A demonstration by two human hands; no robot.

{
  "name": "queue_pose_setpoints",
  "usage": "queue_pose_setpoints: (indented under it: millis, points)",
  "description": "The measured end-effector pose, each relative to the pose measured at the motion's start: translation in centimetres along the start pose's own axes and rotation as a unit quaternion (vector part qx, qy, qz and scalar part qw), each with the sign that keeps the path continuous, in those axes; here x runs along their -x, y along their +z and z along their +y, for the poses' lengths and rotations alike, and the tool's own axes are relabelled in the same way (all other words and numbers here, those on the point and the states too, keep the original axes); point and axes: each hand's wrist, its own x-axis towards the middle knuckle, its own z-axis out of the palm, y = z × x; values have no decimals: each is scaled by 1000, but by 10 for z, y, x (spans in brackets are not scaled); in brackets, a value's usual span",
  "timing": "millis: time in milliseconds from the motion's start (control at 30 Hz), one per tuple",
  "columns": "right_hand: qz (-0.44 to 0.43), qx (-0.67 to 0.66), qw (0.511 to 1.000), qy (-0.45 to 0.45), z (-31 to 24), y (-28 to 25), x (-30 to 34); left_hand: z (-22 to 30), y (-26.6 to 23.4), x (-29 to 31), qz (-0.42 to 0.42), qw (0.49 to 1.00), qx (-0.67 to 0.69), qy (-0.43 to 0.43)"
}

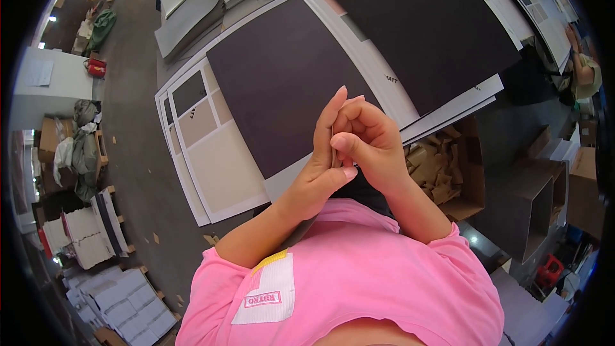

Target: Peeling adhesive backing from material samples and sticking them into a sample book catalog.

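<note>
My hands are together over the near edge of the work table. My left hand [323,154] stands on edge, its fingers stretched upward and its thumb pointing right. Against its palm, my right hand [371,144] has its fingers curled and thumb bent in a pinch. A thin, pale edge shows between the hands, too small to name. Beyond them lies a dark purplish-black sheet [275,83], on top of white printed sheets [224,173] with beige and dark blocks. A larger black sheet [423,25] lies to the right, over more white sheets.
An open cardboard box [471,173] of brown scraps stands right of my right forearm. Grey sheets [189,22] are stacked at the far left. Paper stacks [122,301] sit on pallets along the left floor. Another person's arm [582,67] shows at the far right.
</note>
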Motion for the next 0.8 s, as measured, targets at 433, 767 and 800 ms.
queue_pose_setpoints:
  millis: [433,767,800]
  points:
    - [27,176,984,17,-38,11,18,16,13,3,56,998,2,-2]
    - [74,274,958,37,-57,10,32,7,17,-4,55,896,-430,95]
    - [73,280,956,42,-59,10,33,5,18,-4,60,886,-450,97]
